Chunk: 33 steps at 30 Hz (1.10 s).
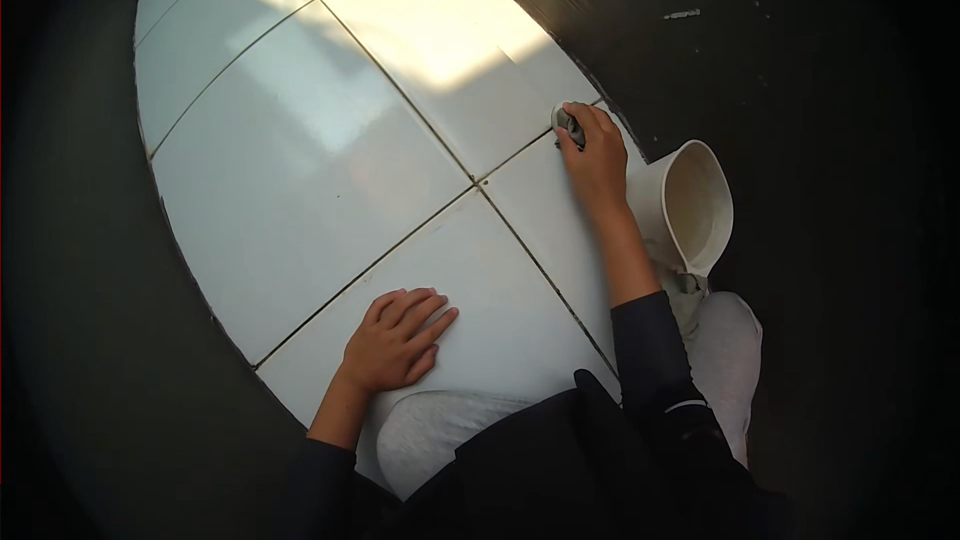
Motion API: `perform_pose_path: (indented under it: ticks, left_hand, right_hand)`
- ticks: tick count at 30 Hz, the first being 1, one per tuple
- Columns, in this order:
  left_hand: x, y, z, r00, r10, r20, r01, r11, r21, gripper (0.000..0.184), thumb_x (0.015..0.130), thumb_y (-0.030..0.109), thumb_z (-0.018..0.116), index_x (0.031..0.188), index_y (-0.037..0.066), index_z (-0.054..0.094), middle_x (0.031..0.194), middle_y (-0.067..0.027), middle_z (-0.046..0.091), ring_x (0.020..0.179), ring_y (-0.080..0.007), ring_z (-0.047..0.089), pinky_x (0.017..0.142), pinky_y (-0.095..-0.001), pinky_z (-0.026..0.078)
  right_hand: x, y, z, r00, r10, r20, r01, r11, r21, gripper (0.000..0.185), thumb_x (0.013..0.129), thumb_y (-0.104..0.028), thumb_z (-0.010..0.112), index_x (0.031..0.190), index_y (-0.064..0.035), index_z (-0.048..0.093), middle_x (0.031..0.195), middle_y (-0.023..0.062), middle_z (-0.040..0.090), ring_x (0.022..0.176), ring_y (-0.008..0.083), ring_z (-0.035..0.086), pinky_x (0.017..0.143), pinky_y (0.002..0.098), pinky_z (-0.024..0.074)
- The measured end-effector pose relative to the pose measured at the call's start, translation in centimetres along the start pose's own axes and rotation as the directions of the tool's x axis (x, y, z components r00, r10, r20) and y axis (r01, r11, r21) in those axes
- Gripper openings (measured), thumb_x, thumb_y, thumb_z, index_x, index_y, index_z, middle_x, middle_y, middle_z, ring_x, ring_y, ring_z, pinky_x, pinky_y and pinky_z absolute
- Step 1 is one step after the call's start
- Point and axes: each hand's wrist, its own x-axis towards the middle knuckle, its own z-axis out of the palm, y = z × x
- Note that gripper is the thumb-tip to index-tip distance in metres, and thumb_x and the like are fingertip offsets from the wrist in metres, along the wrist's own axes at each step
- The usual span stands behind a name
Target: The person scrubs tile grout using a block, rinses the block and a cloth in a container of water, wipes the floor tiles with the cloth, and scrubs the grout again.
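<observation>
White square tiles (300, 190) with dark joints fill the middle of the view. My right hand (597, 155) is closed round a small grey-green object (570, 126) with a pale round edge, held at a dark joint near the right edge of the tiles. What the object is cannot be made out. Lower down, my left hand (403, 338) lies on a tile with its fingers spread and holds nothing. A white container (655, 202) with a wide open mouth stands just right of my right wrist.
My knees in light grey trousers (425, 430) are at the bottom and lower right. Dark surface (800, 190) lies beyond both sides of the tiles, with small white marks at the upper right. Bright sunlight falls on the far tiles.
</observation>
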Motion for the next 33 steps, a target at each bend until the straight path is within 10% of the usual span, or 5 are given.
perform_pose_path:
  ticks: [33]
  left_hand:
    - [-0.1,0.0,0.1,1.0,-0.004,-0.003,0.004,1.0,0.016,0.05,0.075,0.022,0.059,0.124,0.014,0.059,0.126,-0.0052,0.055,0.122,-0.0214,0.048,0.103,-0.0412,0.033]
  right_hand:
    - [-0.1,-1.5,-0.5,0.991,0.036,0.131,-0.048,0.995,0.09,0.031,0.079,-0.01,0.071,0.109,-0.0146,0.066,0.105,0.0082,0.062,0.096,0.0285,0.058,0.083,0.0384,0.0497]
